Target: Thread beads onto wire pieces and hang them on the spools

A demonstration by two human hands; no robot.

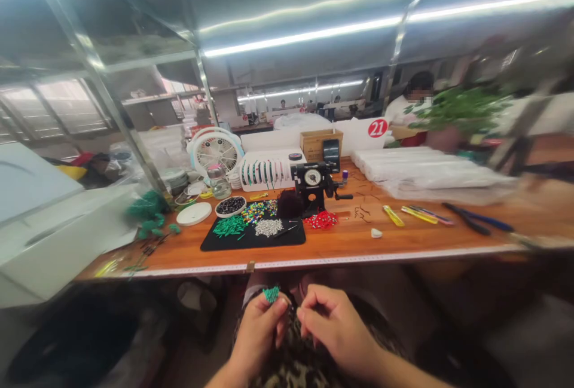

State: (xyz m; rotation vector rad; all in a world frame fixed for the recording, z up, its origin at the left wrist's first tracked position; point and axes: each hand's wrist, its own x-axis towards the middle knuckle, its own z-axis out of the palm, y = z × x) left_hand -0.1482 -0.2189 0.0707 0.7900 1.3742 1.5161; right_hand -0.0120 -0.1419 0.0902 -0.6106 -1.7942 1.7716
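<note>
Above my lap, in front of the table edge, my left hand (pixel 262 323) pinches a small green beaded piece (pixel 271 295) between thumb and fingers. Close by on its right, my right hand (pixel 329 319) is closed, thumb against forefinger; whatever lies in that pinch is too small to make out. Beyond the hands, a black mat (pixel 251 243) lies on the table with heaps of green tube beads (pixel 228 226), silver-white beads (pixel 269 228) and multicoloured beads (pixel 254 213). A white dish of black beads (pixel 230 206) stands at its back left.
Behind the mat stands a black hand-cranked machine with a dial (pixel 313 179), near red beads (pixel 321 219). A white fan (pixel 218 155) and glass jar (pixel 219 183) are left. Rightward lie yellow cutters (pixel 393 216), pliers (pixel 469 219) and plastic-wrapped rolls (pixel 430 170). A person (pixel 410 107) sits beyond.
</note>
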